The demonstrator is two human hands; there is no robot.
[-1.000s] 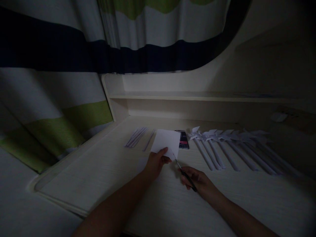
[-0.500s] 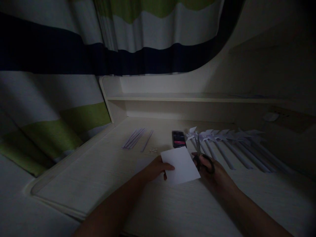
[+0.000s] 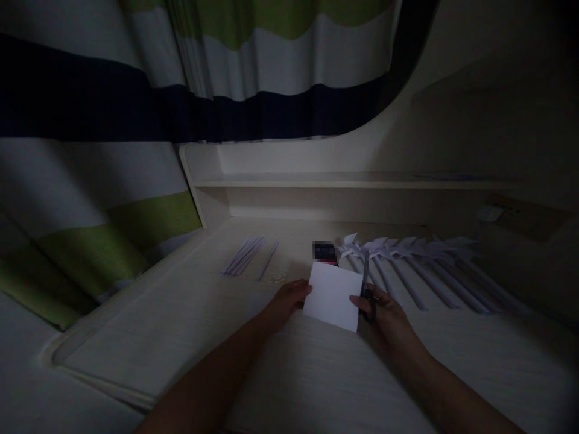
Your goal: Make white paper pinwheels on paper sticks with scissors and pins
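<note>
A white square sheet of paper (image 3: 333, 296) is held above the desk, slightly tilted. My left hand (image 3: 289, 301) pinches its left edge, thumb on top. At the opposite edge, my right hand (image 3: 386, 313) rests its thumb on the paper while its fingers hold a pair of dark-handled scissors (image 3: 368, 301). The scissor blades point up and away, along the paper's right side. Just beyond the paper lies a phone (image 3: 324, 250), its lower part covered by the sheet.
Paper pinwheels on sticks (image 3: 407, 277) lie in a row on the right. Thin paper sticks (image 3: 244, 256) and small pale pieces (image 3: 278, 276) lie left of centre. A shelf (image 3: 316, 181) runs along the back of the desk (image 3: 190, 337); a striped curtain (image 3: 280, 60) hangs behind.
The paper has turned and come nearer level between both hands. My right thumb has moved onto its right edge, and the scissors have turned more edge-on. My left hand has shifted to the paper's left edge.
</note>
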